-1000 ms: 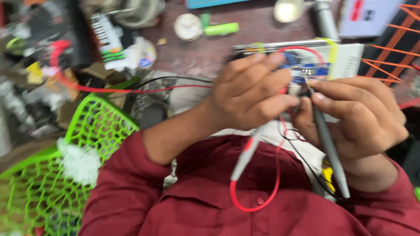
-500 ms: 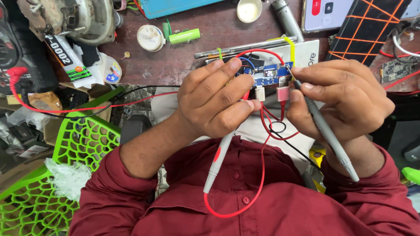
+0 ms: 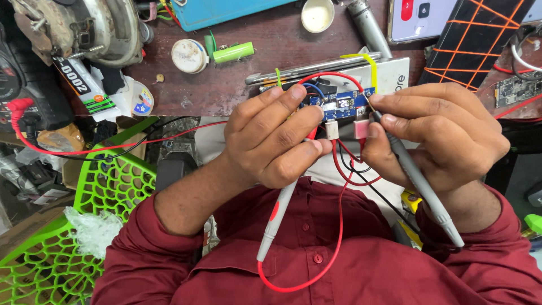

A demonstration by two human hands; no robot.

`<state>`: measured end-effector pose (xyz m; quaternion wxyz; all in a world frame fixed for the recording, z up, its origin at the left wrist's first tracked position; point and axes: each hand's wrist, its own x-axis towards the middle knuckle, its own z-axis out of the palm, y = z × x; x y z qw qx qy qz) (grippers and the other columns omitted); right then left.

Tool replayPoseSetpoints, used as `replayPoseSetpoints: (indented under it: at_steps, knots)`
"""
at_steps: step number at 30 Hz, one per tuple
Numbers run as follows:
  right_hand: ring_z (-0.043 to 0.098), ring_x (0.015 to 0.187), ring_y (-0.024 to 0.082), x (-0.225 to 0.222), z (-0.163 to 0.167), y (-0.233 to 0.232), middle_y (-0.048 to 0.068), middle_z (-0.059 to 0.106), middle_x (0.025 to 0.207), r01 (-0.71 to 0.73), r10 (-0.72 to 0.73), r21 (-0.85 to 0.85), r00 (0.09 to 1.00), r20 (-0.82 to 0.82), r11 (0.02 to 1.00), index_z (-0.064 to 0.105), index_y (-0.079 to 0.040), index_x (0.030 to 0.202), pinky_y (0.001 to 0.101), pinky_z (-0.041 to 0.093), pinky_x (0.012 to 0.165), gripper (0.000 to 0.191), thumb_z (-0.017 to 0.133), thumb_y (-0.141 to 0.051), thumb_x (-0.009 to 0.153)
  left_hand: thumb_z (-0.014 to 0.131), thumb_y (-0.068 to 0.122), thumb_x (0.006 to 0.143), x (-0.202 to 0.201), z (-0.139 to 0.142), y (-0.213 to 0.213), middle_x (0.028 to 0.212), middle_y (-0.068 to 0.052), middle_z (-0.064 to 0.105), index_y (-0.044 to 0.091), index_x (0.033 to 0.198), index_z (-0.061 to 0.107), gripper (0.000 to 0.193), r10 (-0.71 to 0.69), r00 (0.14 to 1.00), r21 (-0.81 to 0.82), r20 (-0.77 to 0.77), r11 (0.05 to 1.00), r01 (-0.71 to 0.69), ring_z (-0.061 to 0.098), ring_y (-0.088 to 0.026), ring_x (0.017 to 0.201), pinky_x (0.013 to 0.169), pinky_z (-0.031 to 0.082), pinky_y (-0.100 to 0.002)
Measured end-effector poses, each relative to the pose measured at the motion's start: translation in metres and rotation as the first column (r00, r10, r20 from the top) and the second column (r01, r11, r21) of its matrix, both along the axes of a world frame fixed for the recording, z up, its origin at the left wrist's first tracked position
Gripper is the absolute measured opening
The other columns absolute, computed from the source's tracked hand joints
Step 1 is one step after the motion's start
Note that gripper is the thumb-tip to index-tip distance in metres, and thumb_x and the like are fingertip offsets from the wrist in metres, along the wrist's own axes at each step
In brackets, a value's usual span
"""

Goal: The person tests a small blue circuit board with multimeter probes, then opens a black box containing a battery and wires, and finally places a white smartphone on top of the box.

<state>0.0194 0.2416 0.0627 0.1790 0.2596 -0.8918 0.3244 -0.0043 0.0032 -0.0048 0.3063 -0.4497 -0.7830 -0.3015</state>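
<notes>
- Left hand (image 3: 271, 141), grip clamped on the red-wired probe (image 3: 276, 220).
- Right hand (image 3: 440, 135), grip clamped on the grey probe (image 3: 420, 183), tip on the blue circuit board (image 3: 339, 104).
- Board, held above the bench (image 3: 226, 85), display lit; probing seems under way, the red tip hidden.

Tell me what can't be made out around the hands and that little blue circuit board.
- Head view: the left end of the blue circuit board is hidden under the left hand.
- The red-banded probe's tip is buried in that hand.
- The grey probe's middle is covered by the right hand.
- The board's small display is too tiny to read.
</notes>
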Motion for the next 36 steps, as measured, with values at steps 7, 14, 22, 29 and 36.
replayPoseSetpoints:
  at_steps: [7, 14, 22, 29, 36]
  knots:
    - [0.073, 0.080, 0.032, 0.000, -0.003, 0.002, 0.021, 0.074, 0.091, 0.001, -0.001, -0.007, 1.000, -0.002, 1.000, 0.060, 0.004, 0.080, 0.0370, 0.057, 0.069, 0.022, 0.082, 0.004, 0.080, 0.070, 0.025, 0.109, 0.000, 0.001, 0.000, 0.123, -0.006, 0.071, 0.015, 0.119, 0.047, 0.027, 0.000, 1.000, -0.010, 0.008, 1.000, 0.001, 0.066, -0.027, 0.121, 0.103, 0.052, -0.040]
    - [0.073, 0.084, 0.032, 0.001, -0.008, 0.003, 0.021, 0.074, 0.093, -0.011, 0.010, -0.011, 1.000, -0.014, 1.000, 0.059, 0.004, 0.080, 0.0351, 0.057, 0.068, 0.019, 0.078, 0.001, 0.080, 0.070, 0.025, 0.109, 0.000, 0.000, 0.002, 0.121, -0.005, 0.070, 0.014, 0.118, 0.045, 0.029, 0.015, 1.000, 0.009, -0.003, 1.000, -0.015, 0.067, -0.027, 0.119, 0.104, 0.052, -0.040]
    - [0.069, 0.091, 0.033, 0.018, -0.051, 0.021, 0.022, 0.071, 0.101, -0.016, 0.015, -0.101, 1.000, -0.009, 0.995, 0.054, 0.003, 0.091, 0.0352, 0.055, 0.077, 0.020, 0.073, 0.004, 0.089, 0.066, 0.020, 0.109, 0.001, -0.005, -0.001, 0.127, -0.008, 0.068, 0.011, 0.122, 0.048, 0.024, -0.014, 1.000, 0.014, 0.003, 1.000, 0.014, 0.063, -0.028, 0.125, 0.108, 0.050, -0.042]
    - [0.063, 0.103, 0.028, 0.059, -0.089, 0.032, 0.019, 0.059, 0.127, 0.131, -0.092, -0.110, 0.948, 0.305, 0.985, 0.047, 0.006, 0.115, 0.0323, 0.054, 0.094, 0.014, 0.060, 0.006, 0.109, 0.074, 0.025, 0.105, -0.001, -0.005, -0.001, 0.119, -0.004, 0.071, 0.015, 0.116, 0.054, 0.025, 0.043, 0.998, 0.041, -0.051, 0.998, -0.041, 0.065, -0.024, 0.118, 0.104, 0.051, -0.040]
    - [0.067, 0.091, 0.029, 0.036, -0.055, 0.020, 0.020, 0.068, 0.108, 0.023, -0.015, -0.101, 0.997, 0.081, 0.995, 0.052, 0.003, 0.094, 0.0334, 0.054, 0.080, 0.018, 0.070, 0.004, 0.094, 0.068, 0.017, 0.110, 0.000, -0.004, -0.004, 0.127, -0.009, 0.068, 0.010, 0.123, 0.050, 0.023, -0.010, 1.000, 0.014, -0.023, 1.000, 0.011, 0.063, -0.028, 0.124, 0.109, 0.049, -0.042]
